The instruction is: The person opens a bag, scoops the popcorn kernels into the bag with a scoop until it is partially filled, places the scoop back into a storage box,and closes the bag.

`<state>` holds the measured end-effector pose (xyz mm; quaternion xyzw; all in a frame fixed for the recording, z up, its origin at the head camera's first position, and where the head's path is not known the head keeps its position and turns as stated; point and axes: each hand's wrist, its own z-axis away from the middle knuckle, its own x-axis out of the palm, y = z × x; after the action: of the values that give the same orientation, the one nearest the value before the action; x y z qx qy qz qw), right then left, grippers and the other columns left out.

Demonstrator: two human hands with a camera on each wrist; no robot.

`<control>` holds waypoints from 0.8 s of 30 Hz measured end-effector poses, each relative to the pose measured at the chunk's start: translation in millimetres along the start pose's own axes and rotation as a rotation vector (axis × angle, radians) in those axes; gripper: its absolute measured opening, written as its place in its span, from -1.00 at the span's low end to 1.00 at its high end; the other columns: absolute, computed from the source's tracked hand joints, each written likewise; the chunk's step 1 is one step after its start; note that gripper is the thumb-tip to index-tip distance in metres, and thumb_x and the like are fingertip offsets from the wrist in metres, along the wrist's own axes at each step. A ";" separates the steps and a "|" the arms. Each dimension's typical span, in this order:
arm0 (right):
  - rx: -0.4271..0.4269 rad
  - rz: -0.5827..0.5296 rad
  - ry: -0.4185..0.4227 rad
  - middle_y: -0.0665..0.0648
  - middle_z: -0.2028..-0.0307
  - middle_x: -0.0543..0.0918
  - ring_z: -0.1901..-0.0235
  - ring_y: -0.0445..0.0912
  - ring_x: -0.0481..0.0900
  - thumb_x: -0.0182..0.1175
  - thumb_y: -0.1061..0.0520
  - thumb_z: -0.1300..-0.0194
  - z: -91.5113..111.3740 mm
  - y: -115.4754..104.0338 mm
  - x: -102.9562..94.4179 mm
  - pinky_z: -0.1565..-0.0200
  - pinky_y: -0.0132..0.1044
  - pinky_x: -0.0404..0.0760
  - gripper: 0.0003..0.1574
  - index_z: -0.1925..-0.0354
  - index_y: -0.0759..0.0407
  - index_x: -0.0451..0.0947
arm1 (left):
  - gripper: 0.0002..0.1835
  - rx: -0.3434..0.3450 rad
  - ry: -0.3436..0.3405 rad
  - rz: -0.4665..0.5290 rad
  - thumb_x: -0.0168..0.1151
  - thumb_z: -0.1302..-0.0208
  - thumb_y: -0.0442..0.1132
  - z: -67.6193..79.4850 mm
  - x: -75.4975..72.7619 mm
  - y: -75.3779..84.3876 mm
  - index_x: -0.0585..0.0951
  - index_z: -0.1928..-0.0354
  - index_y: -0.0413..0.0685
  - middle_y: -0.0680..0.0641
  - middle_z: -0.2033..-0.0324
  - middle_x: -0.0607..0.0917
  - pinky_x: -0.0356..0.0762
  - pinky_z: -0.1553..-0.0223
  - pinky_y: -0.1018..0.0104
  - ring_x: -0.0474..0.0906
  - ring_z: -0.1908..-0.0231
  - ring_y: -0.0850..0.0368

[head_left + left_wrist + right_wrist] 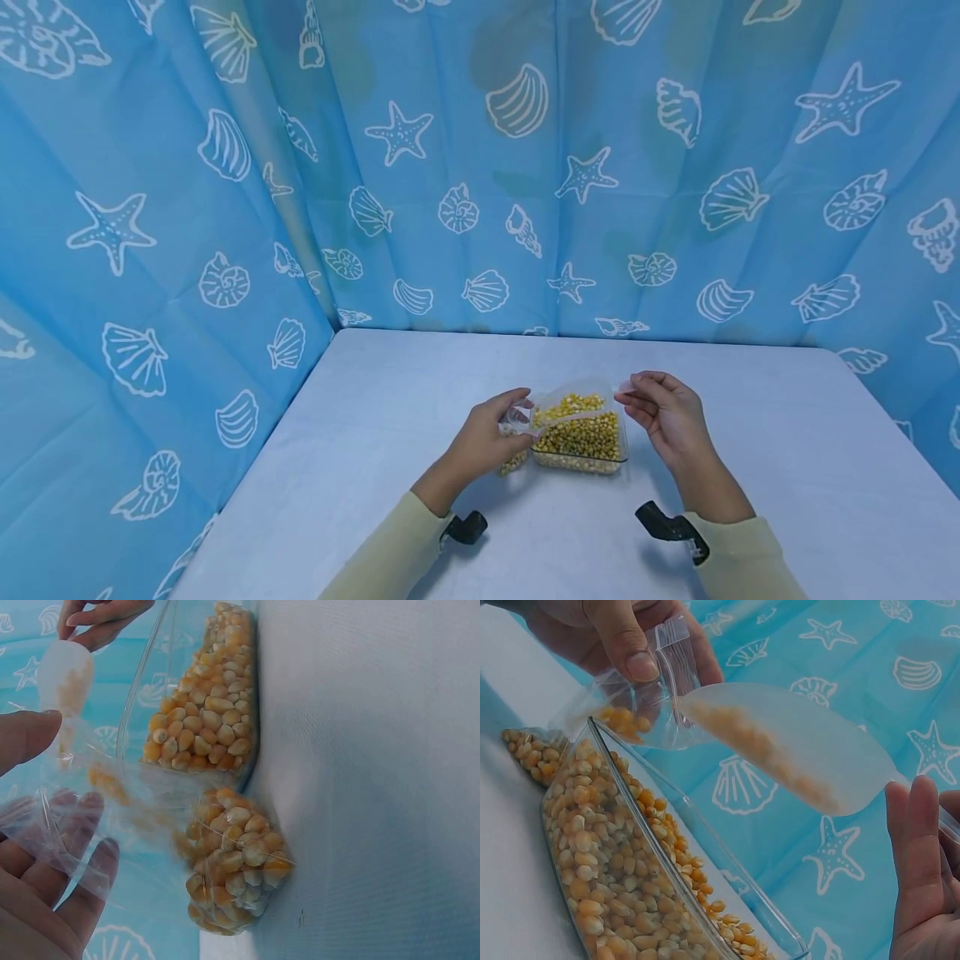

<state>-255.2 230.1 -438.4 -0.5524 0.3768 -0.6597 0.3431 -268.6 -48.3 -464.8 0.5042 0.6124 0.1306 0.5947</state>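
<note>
My left hand (483,437) holds a clear zip bag (679,667) by its top, the mouth spread between thumb and fingers. Corn kernels fill the bag's lower part (232,862), which hangs by the table surface. The handle of a translucent white scoop (817,727) is pinched in my right hand (671,417). Kernels show through the scoop, and its front edge is at the bag's mouth. Below the scoop stands a clear rectangular container (577,461), with a large heap of yellow corn kernels (622,877) inside. The bag is just left of the container.
A white-covered table (390,400) spreads around the container on all sides. Behind it and to the left hangs a blue curtain (450,150) with white shell and starfish prints. Dark wrist cameras (468,527) are strapped on both forearms.
</note>
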 end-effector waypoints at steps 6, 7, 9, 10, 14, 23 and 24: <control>0.001 0.004 0.002 0.16 0.22 0.71 0.25 -0.07 0.73 0.33 0.09 -0.27 -0.6 0.3 -0.7 0.13 -0.27 0.61 -0.62 0.04 0.18 0.43 | -0.29 0.011 -0.001 -0.008 0.40 -0.19 -0.17 -0.3 0.6 -1.6 0.36 -0.38 0.04 0.11 -0.06 0.60 0.54 0.07 0.21 0.55 0.10 0.31; -0.001 0.002 0.000 0.15 0.23 0.71 0.25 -0.07 0.73 0.34 0.08 -0.27 -0.6 0.2 -0.9 0.14 -0.27 0.61 -0.61 0.04 0.18 0.43 | -0.29 0.014 -0.001 -0.011 0.40 -0.19 -0.17 -0.3 0.8 -1.9 0.36 -0.38 0.04 0.10 -0.07 0.60 0.54 0.06 0.21 0.55 0.10 0.31; -0.007 0.000 -0.004 0.14 0.24 0.71 0.26 -0.07 0.73 0.36 0.07 -0.24 -0.5 -0.1 -1.1 0.16 -0.27 0.62 -0.58 0.05 0.18 0.43 | -0.29 0.016 -0.002 -0.013 0.40 -0.19 -0.17 -0.3 0.9 -1.9 0.36 -0.38 0.03 0.09 -0.07 0.60 0.54 0.06 0.21 0.55 0.10 0.32; -0.011 0.002 -0.006 0.14 0.24 0.71 0.27 -0.07 0.73 0.38 0.06 -0.22 -0.2 -0.4 -1.0 0.17 -0.28 0.62 -0.56 0.05 0.18 0.43 | -0.29 0.016 -0.002 -0.014 0.40 -0.19 -0.17 -0.3 0.9 -1.6 0.36 -0.38 0.03 0.09 -0.07 0.61 0.54 0.06 0.22 0.55 0.10 0.32; -0.024 0.027 -0.016 0.12 0.28 0.70 0.27 -0.07 0.72 0.41 0.03 -0.18 1.1 -1.7 0.5 0.19 -0.28 0.63 -0.53 0.05 0.19 0.45 | -0.30 0.012 -0.002 -0.013 0.40 -0.19 -0.19 0.0 0.2 0.2 0.37 -0.38 0.02 0.08 -0.06 0.61 0.54 0.07 0.23 0.55 0.11 0.32; -0.036 0.085 -0.027 0.08 0.33 0.70 0.29 -0.07 0.73 0.31 0.08 -0.30 2.6 -2.9 2.6 0.23 -0.29 0.64 -0.66 0.07 0.19 0.45 | -0.30 0.006 -0.003 -0.028 0.39 -0.20 -0.18 0.3 -0.2 1.0 0.37 -0.38 0.02 0.12 -0.06 0.60 0.52 0.01 0.18 0.55 0.11 0.33; -0.038 0.085 -0.029 0.08 0.33 0.70 0.30 -0.08 0.73 0.30 0.08 -0.30 2.8 -2.9 2.7 0.23 -0.29 0.64 -0.67 0.07 0.19 0.45 | -0.30 0.005 -0.004 -0.028 0.39 -0.20 -0.19 0.4 -0.1 0.9 0.37 -0.38 0.02 0.12 -0.06 0.60 0.52 0.00 0.17 0.55 0.11 0.33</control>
<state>-253.0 228.9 -434.3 -0.5517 0.4072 -0.6293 0.3658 -267.8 -48.2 -464.2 0.4975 0.6186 0.1198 0.5962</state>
